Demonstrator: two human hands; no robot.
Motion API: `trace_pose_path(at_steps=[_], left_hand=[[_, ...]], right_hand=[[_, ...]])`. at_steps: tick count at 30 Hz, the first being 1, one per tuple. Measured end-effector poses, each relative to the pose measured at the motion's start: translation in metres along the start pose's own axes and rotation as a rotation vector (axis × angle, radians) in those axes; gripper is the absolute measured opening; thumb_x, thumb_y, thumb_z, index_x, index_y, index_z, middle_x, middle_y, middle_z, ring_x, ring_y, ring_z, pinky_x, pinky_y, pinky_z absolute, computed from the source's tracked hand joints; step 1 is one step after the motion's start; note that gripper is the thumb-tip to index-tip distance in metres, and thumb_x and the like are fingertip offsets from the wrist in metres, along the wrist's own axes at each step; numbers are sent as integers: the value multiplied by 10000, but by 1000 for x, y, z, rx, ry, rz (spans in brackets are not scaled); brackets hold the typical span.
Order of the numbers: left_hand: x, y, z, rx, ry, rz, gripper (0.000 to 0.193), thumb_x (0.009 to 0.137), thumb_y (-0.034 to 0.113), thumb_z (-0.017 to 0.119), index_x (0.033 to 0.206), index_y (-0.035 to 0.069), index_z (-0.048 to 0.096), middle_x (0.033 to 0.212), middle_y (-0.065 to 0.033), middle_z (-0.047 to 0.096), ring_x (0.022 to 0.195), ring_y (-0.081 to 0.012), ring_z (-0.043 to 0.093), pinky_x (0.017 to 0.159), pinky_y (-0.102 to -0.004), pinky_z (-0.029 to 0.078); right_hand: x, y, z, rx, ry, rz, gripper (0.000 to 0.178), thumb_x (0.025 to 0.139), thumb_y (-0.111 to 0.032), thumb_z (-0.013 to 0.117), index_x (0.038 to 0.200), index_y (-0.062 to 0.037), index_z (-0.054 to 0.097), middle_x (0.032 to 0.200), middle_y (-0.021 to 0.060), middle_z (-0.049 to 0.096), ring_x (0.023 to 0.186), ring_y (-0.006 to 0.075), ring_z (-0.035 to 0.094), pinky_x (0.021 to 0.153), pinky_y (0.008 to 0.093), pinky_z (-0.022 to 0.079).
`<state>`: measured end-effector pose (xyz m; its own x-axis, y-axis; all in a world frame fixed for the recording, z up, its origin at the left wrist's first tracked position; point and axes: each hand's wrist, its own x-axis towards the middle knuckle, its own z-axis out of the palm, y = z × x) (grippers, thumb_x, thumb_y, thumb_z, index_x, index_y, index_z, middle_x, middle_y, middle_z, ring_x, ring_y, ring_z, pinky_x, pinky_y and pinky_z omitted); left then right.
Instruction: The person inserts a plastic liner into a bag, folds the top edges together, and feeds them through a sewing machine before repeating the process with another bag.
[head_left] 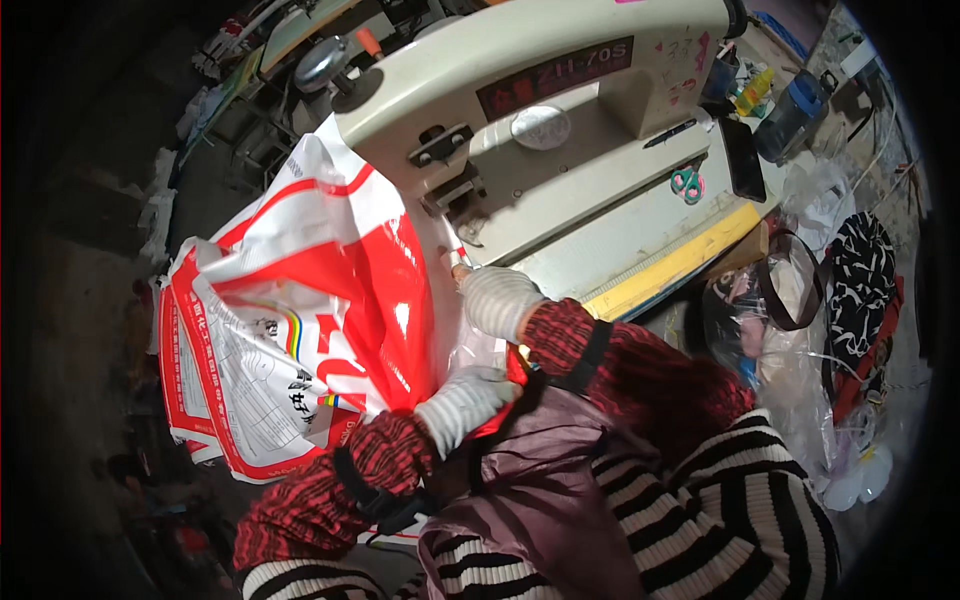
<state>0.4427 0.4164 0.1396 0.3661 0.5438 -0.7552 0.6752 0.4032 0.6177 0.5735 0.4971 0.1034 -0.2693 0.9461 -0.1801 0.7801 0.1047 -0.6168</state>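
A large white and red printed plastic woven sack [385,300] hangs off the left side of a cream industrial sewing machine [420,70]. Its right edge runs up to the presser foot [468,230]. My right hand [498,302], in a grey-white striped knit glove with bare fingertips, pinches the sack's edge just below the foot. My left hand [465,405], gloved alike, is closed on the sack's edge nearer my lap, beside a bunched red part. The sack hides some of the left fingers' grip.
Small green-handled scissors [687,185], a pen [670,133] and a dark phone [742,160] lie right of the machine. A yellow strip [675,262] edges the table. Beyond stand a blue-lidded clear jar [790,115] and a yellow bottle [754,92]. Plastic-wrapped bags [795,340] crowd the right side.
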Motion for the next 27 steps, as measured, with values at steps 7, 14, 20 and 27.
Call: trace_pose_path(at_steps=[7, 14, 20, 27], left_hand=[[-4, 33, -39, -865, 756, 557, 114, 919, 136, 482, 933, 62, 567, 857, -38, 577, 807, -157, 565, 738, -281, 476], [0, -16, -56, 884, 378, 171, 402, 803, 139, 548, 1159, -41, 500, 981, -255, 603, 951, -384, 580, 878, -429, 454], [-16, -26, -37, 737, 524, 163, 589, 717, 207, 673, 1164, -109, 454, 912, -233, 618, 890, -373, 608, 820, -420, 483], [24, 0, -39, 786, 577, 573, 320, 738, 114, 650, 1016, -19, 563, 801, -191, 630, 773, -349, 626, 692, -378, 506]], right_hand=[[-69, 13, 25, 1415, -153, -167, 487, 832, -196, 615, 1259, -40, 443, 1054, 110, 606, 1009, 177, 546, 865, 297, 440], [-93, 10, 46, 1454, -439, 152, 210, 864, -251, 614, 977, -77, 591, 837, 25, 613, 720, 93, 581, 652, 233, 494], [-101, 24, 61, 1391, -377, 71, 220, 883, -251, 592, 973, -51, 576, 764, 40, 615, 607, 98, 587, 569, 212, 496], [-102, 19, 44, 1428, -355, 56, 234, 880, -249, 593, 1000, -51, 561, 786, 34, 607, 625, 92, 589, 575, 208, 495]])
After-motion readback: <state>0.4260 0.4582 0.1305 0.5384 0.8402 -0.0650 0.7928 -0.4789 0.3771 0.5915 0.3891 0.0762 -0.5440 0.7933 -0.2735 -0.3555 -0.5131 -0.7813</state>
